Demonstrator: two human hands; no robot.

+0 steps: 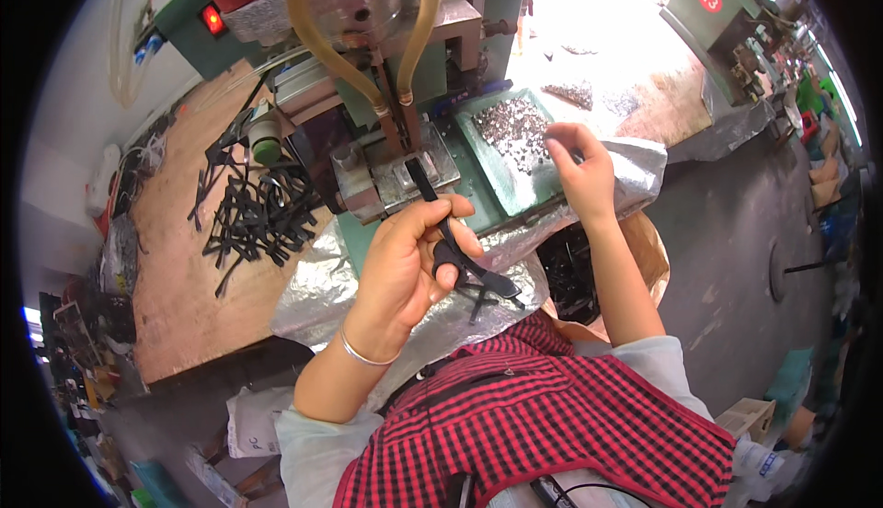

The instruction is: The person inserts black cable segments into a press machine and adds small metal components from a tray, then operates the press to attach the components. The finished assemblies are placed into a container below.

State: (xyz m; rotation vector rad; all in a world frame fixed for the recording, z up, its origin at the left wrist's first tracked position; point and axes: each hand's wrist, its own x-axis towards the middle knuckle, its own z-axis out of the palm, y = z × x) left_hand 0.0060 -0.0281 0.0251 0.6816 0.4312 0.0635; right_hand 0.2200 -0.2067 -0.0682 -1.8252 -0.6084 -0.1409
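Note:
My left hand [395, 255] is closed around several black straps [492, 280], whose loose ends hang toward my apron. One strap reaches up from my fingers to the small metal block [416, 170] under the press head of a machine [397, 131]. Over the right edge of a green tray [492, 184] is my right hand [587, 177], thumb and fingers pinched together. What they hold, if anything, is too small to make out. Small shiny metal pieces [515, 129] lie heaped in that tray.
Black straps [262, 218] lie piled on the wooden table [184, 296] at left. Two yellowish hoses [425, 11] loop down to the press head. Below the tray sits an open bag [648, 255] with dark contents. Another green machine [713, 11] stands far right.

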